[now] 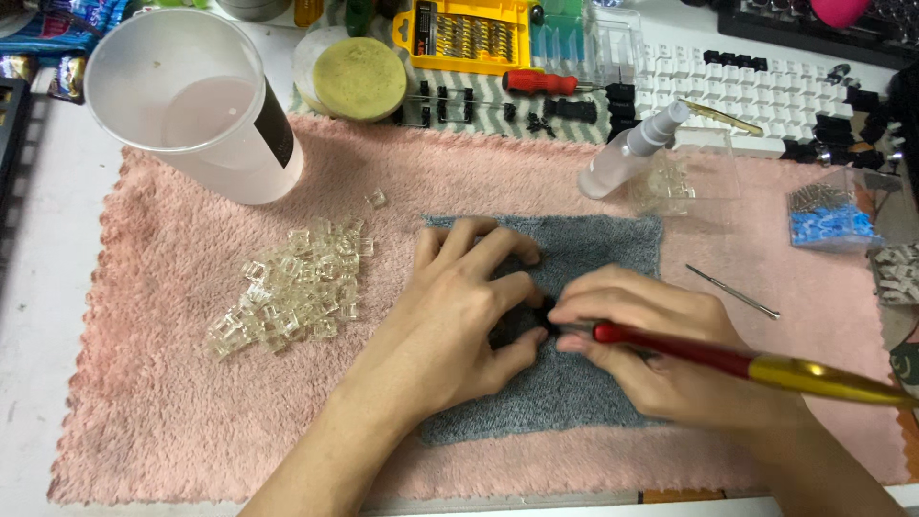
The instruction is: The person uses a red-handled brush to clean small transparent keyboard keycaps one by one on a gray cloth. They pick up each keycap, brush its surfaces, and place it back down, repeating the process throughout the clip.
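My left hand [459,306] rests on a small grey cloth [593,258], its fingertips pinching a tiny dark part [548,308] at the cloth's middle. My right hand [651,345] grips a brush with a red and gold handle [728,359], and its tip meets that dark part between both hands. The part is mostly hidden by my fingers. A heap of several clear plastic pieces [292,287] lies on the pink towel [182,383] to the left of my left hand.
A large translucent cup [191,105] stands at the back left. A spray bottle [632,148], a clear box [684,177], a thin metal pick [732,292] and a box of blue bits [833,220] lie right. A keyboard [756,91], red screwdriver [541,82] and yellow bit case [469,33] are behind.
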